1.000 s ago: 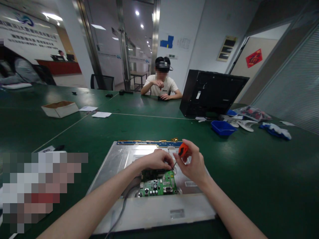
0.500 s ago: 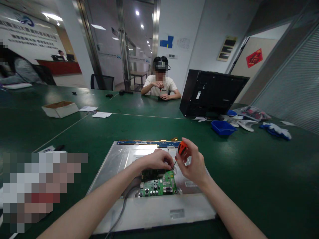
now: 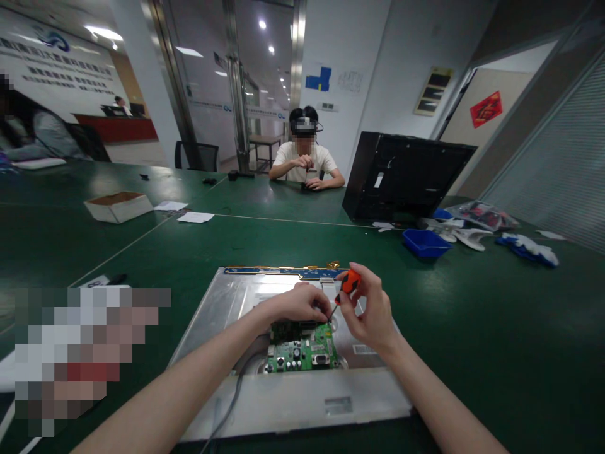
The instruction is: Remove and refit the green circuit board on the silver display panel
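An opened metal display panel (image 3: 368, 397) lies on the green table in front of me, with a green circuit board (image 3: 302, 353) at its middle and a blue strip board (image 3: 265, 272) along its far edge. My right hand (image 3: 371, 309) is closed round the orange-and-black handle of a screwdriver (image 3: 350, 282). The screwdriver tilts, its tip down by the board's far right corner. Close to that tip, my left hand (image 3: 302, 304) has its fingers bent together over the board's far edge. Whatever those fingertips pinch is hidden. A grey cable (image 3: 234, 403) runs from the board toward me.
A black monitor (image 3: 411, 176) stands at the back right, near a blue tray (image 3: 426, 243) and gloves (image 3: 528, 250). A cardboard box (image 3: 118, 207) and papers (image 3: 195, 217) lie at the back left. Across the table sits a person (image 3: 307, 161). The near left is pixelated.
The screwdriver handle has turned a little in my right hand, and its fingers have shifted slightly. My left hand keeps its place at the board. The whole view has moved slightly.
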Available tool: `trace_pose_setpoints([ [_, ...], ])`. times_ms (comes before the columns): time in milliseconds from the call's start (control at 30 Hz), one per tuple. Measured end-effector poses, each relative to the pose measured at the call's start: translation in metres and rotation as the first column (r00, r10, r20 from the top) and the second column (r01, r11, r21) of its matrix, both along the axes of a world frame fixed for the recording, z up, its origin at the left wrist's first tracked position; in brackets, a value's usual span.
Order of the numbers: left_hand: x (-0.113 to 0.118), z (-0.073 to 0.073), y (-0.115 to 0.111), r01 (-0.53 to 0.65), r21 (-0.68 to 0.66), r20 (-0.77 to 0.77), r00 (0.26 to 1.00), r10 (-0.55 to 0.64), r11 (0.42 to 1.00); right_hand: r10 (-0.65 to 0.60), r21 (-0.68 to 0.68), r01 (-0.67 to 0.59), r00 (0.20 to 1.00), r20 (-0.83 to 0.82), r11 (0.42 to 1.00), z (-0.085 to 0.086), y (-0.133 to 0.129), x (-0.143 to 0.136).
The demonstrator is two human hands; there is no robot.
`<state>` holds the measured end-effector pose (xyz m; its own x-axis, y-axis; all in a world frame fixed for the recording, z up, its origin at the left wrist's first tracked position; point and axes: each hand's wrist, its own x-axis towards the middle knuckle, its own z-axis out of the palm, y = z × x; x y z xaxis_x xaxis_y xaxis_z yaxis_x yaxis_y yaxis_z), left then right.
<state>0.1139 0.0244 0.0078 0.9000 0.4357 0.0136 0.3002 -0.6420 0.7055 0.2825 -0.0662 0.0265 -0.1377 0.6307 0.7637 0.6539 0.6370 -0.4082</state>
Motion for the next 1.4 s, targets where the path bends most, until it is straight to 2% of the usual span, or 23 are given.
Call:
trace_pose_setpoints([
  [100,0.000,0.000,0.000,-0.002,0.021,-0.003,1.000,0.002,1.000,-0.029,-0.001,0.029,1.000,-0.009,1.000,0.000,0.000,0.000],
  [200,0.000,0.000,0.001,0.005,0.026,-0.002,1.000,-0.005,1.000,-0.071,0.055,0.070,0.997,0.003,0.996,-0.001,0.002,-0.001],
  [400,0.001,0.002,-0.001,0.008,-0.019,0.003,1.000,-0.008,1.000,-0.120,0.116,0.115,0.992,0.037,0.987,-0.005,0.005,0.002],
  [733,0.000,0.001,0.000,0.007,0.019,-0.015,1.000,-0.006,1.000,-0.005,0.014,0.005,1.000,0.026,1.000,0.003,0.000,0.000],
  [1067,0.000,0.001,0.001,0.013,0.010,-0.006,1.000,-0.012,1.000,-0.120,0.160,0.109,0.991,0.059,0.981,0.003,0.002,-0.001],
  [1400,0.000,0.001,0.000,0.014,-0.002,0.000,1.000,-0.014,1.000,-0.099,0.129,0.089,0.993,0.070,0.988,0.006,0.002,0.000],
])
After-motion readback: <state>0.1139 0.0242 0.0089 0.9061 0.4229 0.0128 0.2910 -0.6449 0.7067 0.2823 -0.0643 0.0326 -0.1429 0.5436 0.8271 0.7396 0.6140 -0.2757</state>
